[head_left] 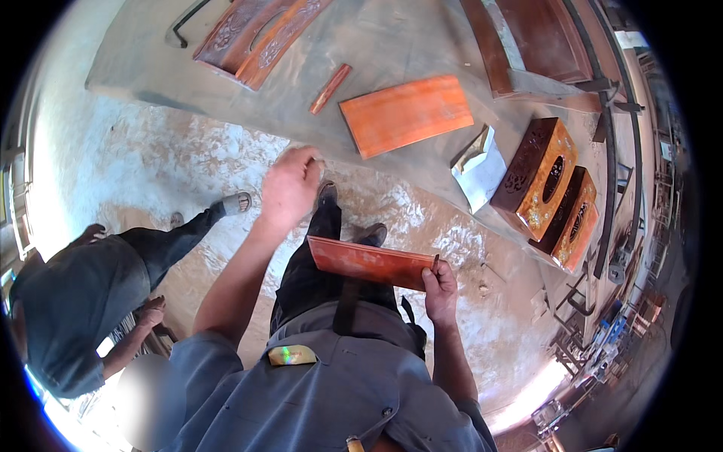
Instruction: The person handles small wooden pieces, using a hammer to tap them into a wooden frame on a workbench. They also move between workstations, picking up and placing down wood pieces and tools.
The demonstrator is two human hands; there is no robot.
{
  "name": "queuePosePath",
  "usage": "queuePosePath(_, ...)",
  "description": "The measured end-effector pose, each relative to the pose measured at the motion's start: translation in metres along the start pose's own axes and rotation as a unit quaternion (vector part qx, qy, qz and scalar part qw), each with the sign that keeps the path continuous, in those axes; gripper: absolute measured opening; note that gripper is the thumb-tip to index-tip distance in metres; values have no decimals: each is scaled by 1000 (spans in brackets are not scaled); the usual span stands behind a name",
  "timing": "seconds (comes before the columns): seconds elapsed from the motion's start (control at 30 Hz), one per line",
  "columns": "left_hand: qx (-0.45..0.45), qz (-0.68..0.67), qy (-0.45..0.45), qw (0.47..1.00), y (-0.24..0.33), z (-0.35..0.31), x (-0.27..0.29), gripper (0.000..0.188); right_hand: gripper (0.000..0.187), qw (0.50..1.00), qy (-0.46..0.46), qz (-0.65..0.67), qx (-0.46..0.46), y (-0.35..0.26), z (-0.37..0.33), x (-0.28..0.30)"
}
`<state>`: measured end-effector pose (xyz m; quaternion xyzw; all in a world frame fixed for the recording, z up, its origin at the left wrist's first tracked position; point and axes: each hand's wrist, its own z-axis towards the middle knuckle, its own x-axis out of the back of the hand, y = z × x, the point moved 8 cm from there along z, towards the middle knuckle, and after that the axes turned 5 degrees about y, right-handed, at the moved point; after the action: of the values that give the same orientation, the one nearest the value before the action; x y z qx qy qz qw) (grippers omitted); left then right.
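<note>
My right hand grips a flat reddish-brown wooden board by its right end, thumb on the near side. The board is held in front of my waist, apart from the table. A small dark, slim thing shows at the fingertips there; I cannot make out what it is. My left hand is raised beyond the board's left end, near the table edge, with its fingers curled together. Whatever they may hold is hidden. On the table ahead lie an orange-brown wooden panel and a short reddish wooden stick.
A folded paper sheet lies beside two carved wooden boxes with oval openings. Carved panels and a framed wooden piece rest farther back. Metal clamps stand at the right. Another person is at my left.
</note>
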<state>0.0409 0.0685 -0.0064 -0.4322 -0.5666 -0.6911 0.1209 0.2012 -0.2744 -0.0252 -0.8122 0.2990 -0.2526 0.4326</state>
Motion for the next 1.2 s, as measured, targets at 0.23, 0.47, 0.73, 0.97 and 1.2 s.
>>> queuePosePath(0.23,-2,62,60,996,-16,91,5,23,3,999,30,-6,-11,0,21,-32)
queuePosePath(0.47,43,170,-11,984,-7,108,-20,32,4,999,45,11,-16,-9,21,-28)
queuePosePath(0.73,19,177,15,984,-8,110,-23,24,3,998,45,37,-29,-5,23,-24)
queuePosePath(0.97,-56,124,81,987,11,87,2,21,5,997,56,44,-34,8,21,-9)
queuePosePath(1.2,-88,115,124,982,34,65,29,22,8,999,41,34,-8,3,27,-3)
